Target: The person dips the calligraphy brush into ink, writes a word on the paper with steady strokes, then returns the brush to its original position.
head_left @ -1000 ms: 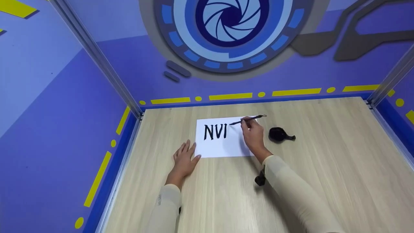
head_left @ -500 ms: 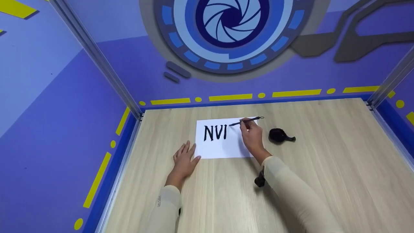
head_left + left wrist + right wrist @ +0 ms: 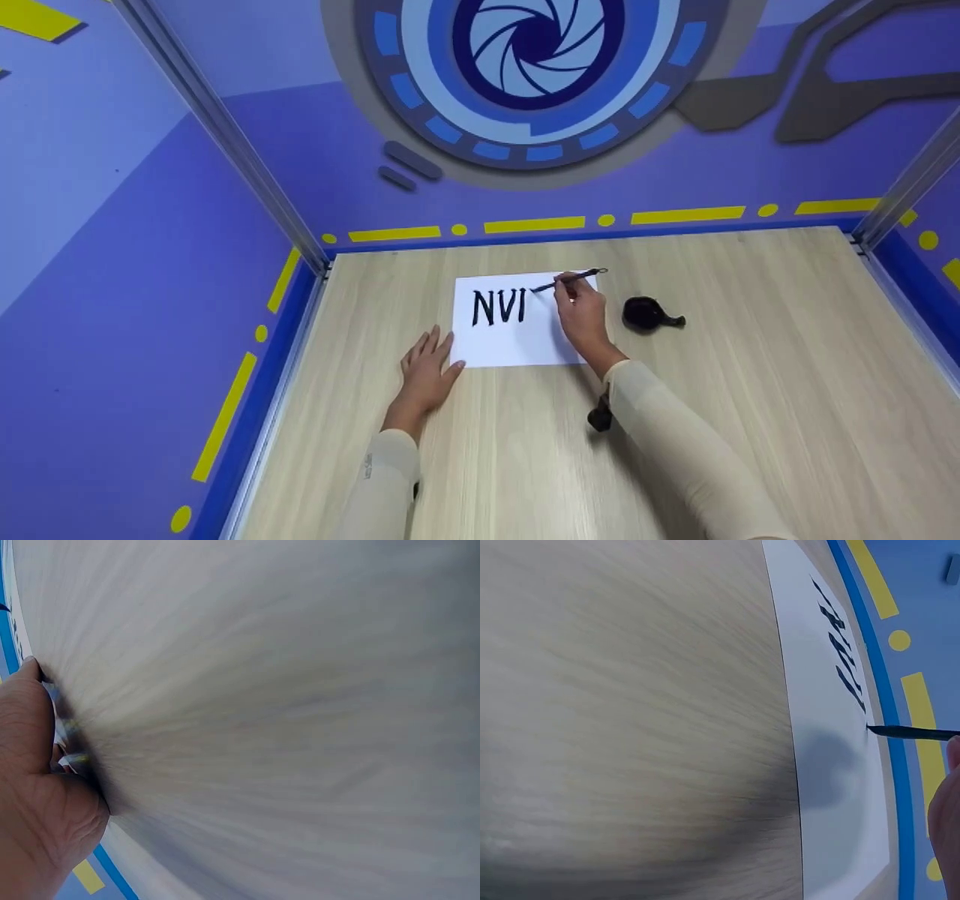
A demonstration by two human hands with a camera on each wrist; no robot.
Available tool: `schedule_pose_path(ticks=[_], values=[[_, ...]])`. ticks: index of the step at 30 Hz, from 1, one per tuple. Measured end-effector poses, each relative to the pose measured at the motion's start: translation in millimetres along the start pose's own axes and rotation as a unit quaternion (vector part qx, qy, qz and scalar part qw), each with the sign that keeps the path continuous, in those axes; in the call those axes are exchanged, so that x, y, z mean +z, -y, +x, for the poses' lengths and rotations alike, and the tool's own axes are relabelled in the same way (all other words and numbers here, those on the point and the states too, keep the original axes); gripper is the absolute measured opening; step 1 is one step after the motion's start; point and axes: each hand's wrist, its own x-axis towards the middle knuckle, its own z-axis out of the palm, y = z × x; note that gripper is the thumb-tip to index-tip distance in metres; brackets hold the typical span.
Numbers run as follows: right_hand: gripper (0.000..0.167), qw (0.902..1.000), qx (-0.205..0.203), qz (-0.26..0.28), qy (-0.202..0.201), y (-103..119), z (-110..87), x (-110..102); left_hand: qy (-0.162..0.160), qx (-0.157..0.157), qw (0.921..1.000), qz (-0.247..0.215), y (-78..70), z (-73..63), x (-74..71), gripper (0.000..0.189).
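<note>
A white sheet of paper (image 3: 510,349) lies on the table with the black letters "NVI" (image 3: 500,307) painted on its left half. My right hand (image 3: 584,313) pinches a thin black brush (image 3: 589,274) over the sheet's right side. The brush tip is at the paper just right of the "I", as the right wrist view also shows with the brush (image 3: 907,733). My left hand (image 3: 427,373) rests on the table at the sheet's left edge, fingers extended, thumb at the lower left corner. Part of this left hand (image 3: 37,780) shows in the left wrist view.
Right of the paper stands a small black dish (image 3: 643,313) with a short handle. A wooden table (image 3: 517,457) carries everything. Purple-blue panels (image 3: 450,195) with yellow marks enclose its back and sides. A black device (image 3: 600,416) hangs beneath my right wrist.
My right hand and the brush have shifted slightly to the left and a little down. The left hand stays at the paper's edge.
</note>
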Motion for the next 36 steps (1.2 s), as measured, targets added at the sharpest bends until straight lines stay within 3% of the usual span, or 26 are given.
schedule_pose_path(ticks=[9, 17, 36], values=[[0.019, 0.9997, 0.023, -0.007, 0.007, 2.0, -2.1, -1.3, -0.003, 0.001, 1.0, -0.005, -2.2, -0.8, -0.1, 0.068], [0.017, 0.9999, 0.002, 0.011, 0.001, 2.6, -4.9, 1.7, -0.006, 0.003, 1.0, -0.003, -2.9, -0.9, -3.2, 0.067], [0.015, 0.9999, -0.002, 0.011, -0.01, 1.5, -4.8, 3.6, 0.002, 0.004, 0.9999, -0.015, -1.5, -1.6, -2.8, 0.067]])
